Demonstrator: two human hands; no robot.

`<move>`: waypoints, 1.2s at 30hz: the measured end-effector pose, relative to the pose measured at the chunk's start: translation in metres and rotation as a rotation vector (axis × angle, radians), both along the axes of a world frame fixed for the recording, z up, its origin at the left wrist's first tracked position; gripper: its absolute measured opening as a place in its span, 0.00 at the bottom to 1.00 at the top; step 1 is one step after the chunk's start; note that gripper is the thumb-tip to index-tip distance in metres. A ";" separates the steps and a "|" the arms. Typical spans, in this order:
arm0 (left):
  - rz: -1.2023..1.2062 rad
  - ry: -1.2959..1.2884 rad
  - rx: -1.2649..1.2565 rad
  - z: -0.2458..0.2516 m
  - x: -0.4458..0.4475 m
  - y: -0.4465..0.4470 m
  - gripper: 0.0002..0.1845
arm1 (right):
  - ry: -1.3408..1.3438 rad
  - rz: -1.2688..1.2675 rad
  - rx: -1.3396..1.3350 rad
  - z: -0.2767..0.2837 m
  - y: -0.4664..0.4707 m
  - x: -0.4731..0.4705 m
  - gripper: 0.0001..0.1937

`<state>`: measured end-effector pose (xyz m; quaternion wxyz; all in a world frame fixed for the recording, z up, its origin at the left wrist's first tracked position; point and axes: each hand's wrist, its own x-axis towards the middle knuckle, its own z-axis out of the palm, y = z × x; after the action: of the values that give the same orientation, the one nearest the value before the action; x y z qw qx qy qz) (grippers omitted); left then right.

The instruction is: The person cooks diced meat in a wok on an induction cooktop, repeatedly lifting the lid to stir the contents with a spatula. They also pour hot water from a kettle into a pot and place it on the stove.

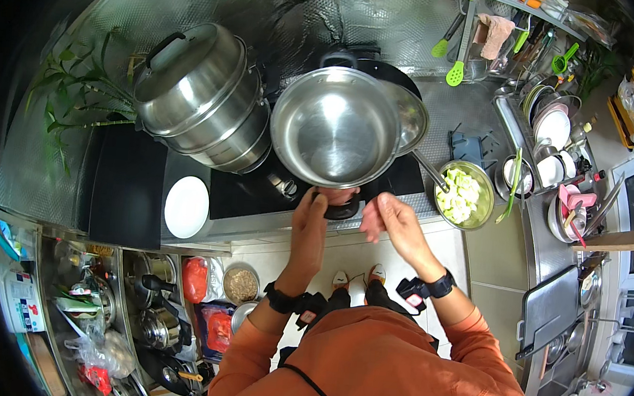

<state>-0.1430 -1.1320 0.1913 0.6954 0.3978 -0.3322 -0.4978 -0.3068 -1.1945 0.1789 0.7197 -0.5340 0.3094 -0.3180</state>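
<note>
An empty-looking stainless steel pot [337, 132] with two dark handles stands over the black cooktop. My left hand [311, 226] is at its near handle [342, 209], thumb up and some fingers hidden under the rim; I cannot tell whether it grips the handle. Just right of that handle, my right hand [396, 225] is raised with its fingers curled, clear of the pot. Behind the pot, partly covered, lies a metal pan or lid [414, 119]. A metal bowl [485, 213] of chopped pale green vegetable [458, 194] stands at the counter edge, a metal handle reaching over it.
A large stainless steamer [201, 103] stands left of the pot, near a white plate [186, 207]. On the right are a dish rack with plates [553, 127], a green stalk [513, 184] across a small bowl, and hanging green utensils [455, 73]. Open shelves with pots [158, 328] are at lower left.
</note>
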 end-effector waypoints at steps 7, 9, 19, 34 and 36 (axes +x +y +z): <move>-0.221 0.056 0.155 0.010 -0.044 -0.031 0.16 | -0.068 -0.201 0.124 0.015 0.011 0.006 0.18; -0.263 0.169 0.130 0.009 -0.062 -0.040 0.14 | -0.261 -0.410 0.140 0.016 0.006 0.002 0.17; -0.347 -0.395 -0.074 -0.045 -0.008 -0.125 0.10 | -0.193 -0.734 -0.009 0.025 -0.021 -0.045 0.20; 0.014 -1.393 0.012 -0.065 0.050 -0.319 0.26 | 0.130 -0.957 -0.132 0.024 -0.020 -0.098 0.17; -0.027 -1.400 0.022 -0.062 0.049 -0.324 0.23 | 0.202 -0.974 -0.155 0.026 -0.021 -0.102 0.17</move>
<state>-0.0936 -1.4555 0.1289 0.3076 0.6276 -0.7020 -0.1363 -0.4083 -1.2153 0.2051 0.4124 -0.4076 0.5664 -0.5856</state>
